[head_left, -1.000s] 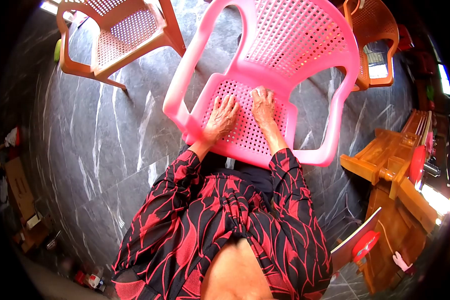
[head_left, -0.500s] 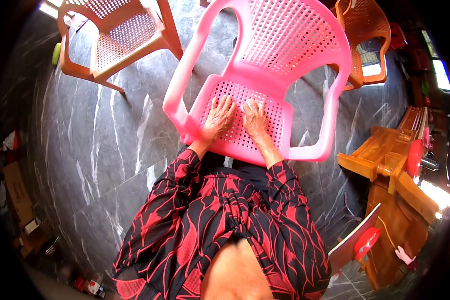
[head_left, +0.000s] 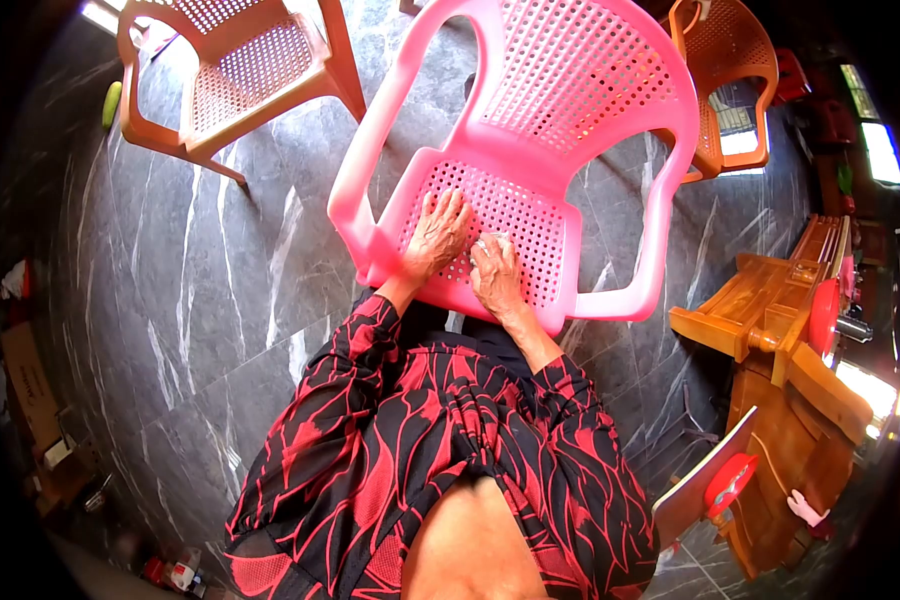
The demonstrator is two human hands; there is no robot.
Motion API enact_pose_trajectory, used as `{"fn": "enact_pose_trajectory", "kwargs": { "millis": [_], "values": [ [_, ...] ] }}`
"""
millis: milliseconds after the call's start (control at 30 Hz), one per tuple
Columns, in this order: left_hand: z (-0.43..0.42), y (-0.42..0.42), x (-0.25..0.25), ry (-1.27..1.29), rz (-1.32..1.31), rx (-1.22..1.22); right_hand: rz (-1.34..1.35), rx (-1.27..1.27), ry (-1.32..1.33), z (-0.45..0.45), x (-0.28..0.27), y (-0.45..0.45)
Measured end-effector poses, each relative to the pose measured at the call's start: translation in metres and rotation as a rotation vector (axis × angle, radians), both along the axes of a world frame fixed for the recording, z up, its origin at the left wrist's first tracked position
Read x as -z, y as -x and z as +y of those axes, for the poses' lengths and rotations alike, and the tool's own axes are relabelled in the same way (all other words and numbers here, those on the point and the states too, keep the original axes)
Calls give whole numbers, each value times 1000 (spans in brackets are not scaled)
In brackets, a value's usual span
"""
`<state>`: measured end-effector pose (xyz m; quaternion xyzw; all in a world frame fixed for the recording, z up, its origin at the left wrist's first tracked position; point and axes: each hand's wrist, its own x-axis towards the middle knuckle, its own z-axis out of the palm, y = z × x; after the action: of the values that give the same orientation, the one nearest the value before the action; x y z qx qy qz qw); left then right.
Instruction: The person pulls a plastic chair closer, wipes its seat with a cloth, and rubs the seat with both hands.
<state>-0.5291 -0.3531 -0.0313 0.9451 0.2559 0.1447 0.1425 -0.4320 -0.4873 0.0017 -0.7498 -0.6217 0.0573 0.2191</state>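
Observation:
A pink plastic armchair (head_left: pixel 560 170) with a perforated seat and back faces me. On the left part of its seat my left hand (head_left: pixel 438 237) lies flat, palm down, fingers stretched and slightly apart. My right hand (head_left: pixel 497 275) is beside it, nearer the seat's front edge, with its fingers bent and pressed down on the seat. Something small and whitish shows at its fingertips, too small to make out. The two hands are close but apart.
A brown plastic chair (head_left: pixel 250 85) stands at the upper left, another brown chair (head_left: pixel 730 90) behind the pink one at the upper right. Wooden furniture (head_left: pixel 755 305) with a red object (head_left: pixel 730 483) is on the right. Cardboard (head_left: pixel 30 385) lies far left on the marbled floor.
My right hand has moved left and toward me across the seat, with its fingers more bent. My left hand has stayed in place. The pink chair has shifted slightly left in view.

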Motion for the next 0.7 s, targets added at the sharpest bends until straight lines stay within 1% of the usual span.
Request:
{"fn": "enact_pose_trajectory", "kwargs": {
  "millis": [67,167,200,233,300,367,700],
  "values": [
    [0,0,0,-3,5,1,11,-21,-35,-5,0,4],
    [0,0,2,-15,11,4,54,-42,-8,-11,-10,11],
    [0,1,2,-25,14,5,66,-50,-76,-12,-11,14],
    [0,1,3,-25,15,4,67,-50,-76,-14,-13,16],
    [0,1,2,-29,12,4,93,-75,-3,-19,-16,19],
    [0,2,1,-27,12,9,101,-75,11,-20,-17,18],
    [0,0,-3,-2,-13,8,-24,-63,-7,-3,6,0]
  ]
}}
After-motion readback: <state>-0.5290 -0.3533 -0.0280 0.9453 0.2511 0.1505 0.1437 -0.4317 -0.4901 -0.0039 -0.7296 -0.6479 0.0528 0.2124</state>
